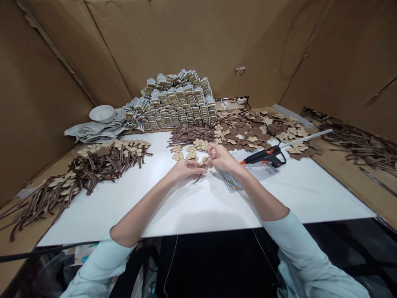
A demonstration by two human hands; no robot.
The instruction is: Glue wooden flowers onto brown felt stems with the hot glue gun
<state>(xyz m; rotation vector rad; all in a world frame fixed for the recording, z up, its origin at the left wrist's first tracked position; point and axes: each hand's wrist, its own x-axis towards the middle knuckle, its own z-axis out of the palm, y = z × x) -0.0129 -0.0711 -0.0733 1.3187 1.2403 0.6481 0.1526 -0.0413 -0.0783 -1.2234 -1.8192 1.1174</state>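
Over the white board my left hand [185, 169] and my right hand [221, 158] meet, fingers closed in pinches. Between them is a small beige flower cutout [205, 160]; a thin brown strip [198, 178] sticks out below the left fingertips. Both hands seem to grip this piece, though the fingers partly cover it. Just beyond lie several loose beige flower cutouts [191, 153] and a bundle of brown strips [192, 134]. Right of my right hand, a black and orange glue gun [263, 157] with a clear glue stick [307, 138] rests on a printed sheet [231, 182].
At the back stands a tall stack of small bundled pieces [182, 103]. Brown and beige flower cutouts [248, 130] are heaped back right. Flowers with strips attached [102, 165] pile up on the left, near a white bowl [102, 114]. Cardboard walls [198, 41] enclose the board [186, 215].
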